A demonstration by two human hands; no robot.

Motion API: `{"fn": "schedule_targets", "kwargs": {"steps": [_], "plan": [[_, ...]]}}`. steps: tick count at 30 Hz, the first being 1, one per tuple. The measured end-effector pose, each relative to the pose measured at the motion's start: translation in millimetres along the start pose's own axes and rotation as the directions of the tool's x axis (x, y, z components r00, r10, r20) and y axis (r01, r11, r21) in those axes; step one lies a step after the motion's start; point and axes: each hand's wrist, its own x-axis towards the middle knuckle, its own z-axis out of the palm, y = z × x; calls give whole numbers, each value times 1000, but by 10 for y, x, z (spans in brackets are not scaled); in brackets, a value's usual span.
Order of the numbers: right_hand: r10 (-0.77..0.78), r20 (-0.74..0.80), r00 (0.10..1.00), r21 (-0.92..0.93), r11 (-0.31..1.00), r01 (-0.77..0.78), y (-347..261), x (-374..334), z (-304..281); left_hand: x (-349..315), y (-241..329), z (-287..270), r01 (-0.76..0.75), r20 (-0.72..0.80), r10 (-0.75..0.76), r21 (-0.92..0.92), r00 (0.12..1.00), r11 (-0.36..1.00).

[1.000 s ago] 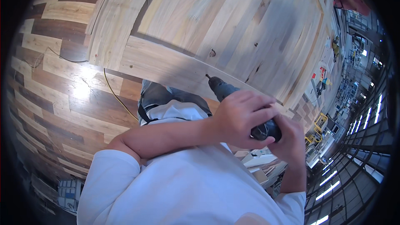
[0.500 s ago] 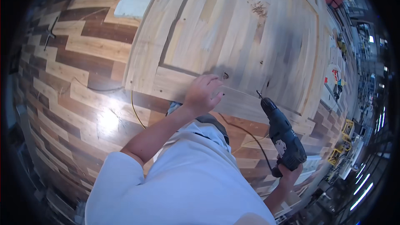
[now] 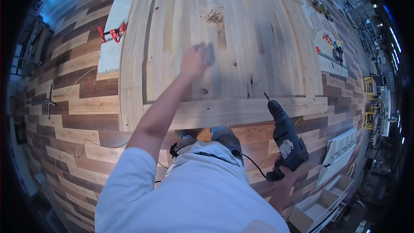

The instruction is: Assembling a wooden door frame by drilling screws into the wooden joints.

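My right hand (image 3: 288, 173) is wrapped around the handle of a dark corded power drill (image 3: 288, 136). The drill points away from me, its bit over the near rail at the right part of a large wooden framed panel (image 3: 241, 75). Farther in and to the left, my left hand (image 3: 195, 60) is over the panel's planks, smeared by motion. Its fingers look curled, but I cannot make out whether anything is in them. A small heap of wood shavings (image 3: 214, 16) lies on the panel beyond that hand.
A pale board with a red clamp (image 3: 113, 33) on it lies left of the panel. Red and yellow tools (image 3: 334, 45) lie on another pale board at the right. Drawer-like wooden boxes (image 3: 317, 203) stand at the lower right. Cords cross the patterned floor (image 3: 73, 123).
My left hand has left the panel's near rail and moved farther over the planks. The drill is still in my right hand. The view has shifted, showing more of both sides.
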Motion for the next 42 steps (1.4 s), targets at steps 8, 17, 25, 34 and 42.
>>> {"fn": "schedule_targets", "kwargs": {"steps": [8, 17, 25, 34, 42], "plan": [[129, -36, 991, 175, 977, -121, -31, 647, -567, 1538, -179, 640, 127, -108, -95, 346, 990, 930], [249, 31, 968, 50, 967, -250, -327, 1863, -1065, 2192, 138, 615, 34, 33, -64, 567, 997, 823], [251, 211, 945, -32, 968, -250, -363, 2391, -1224, 2488, 211, 719, 539, -182, -558, -146, 810, 829], [302, 554, 776, -34, 939, -342, -426, 2422, -1080, 2041, -1084, 427, 239, 392, -657, -919, 644, -314], [253, 550, 796, 20, 949, -315, -347, 2107, -1167, 551, 582, 376, 68, 295, -454, -889, 841, -452]]}}
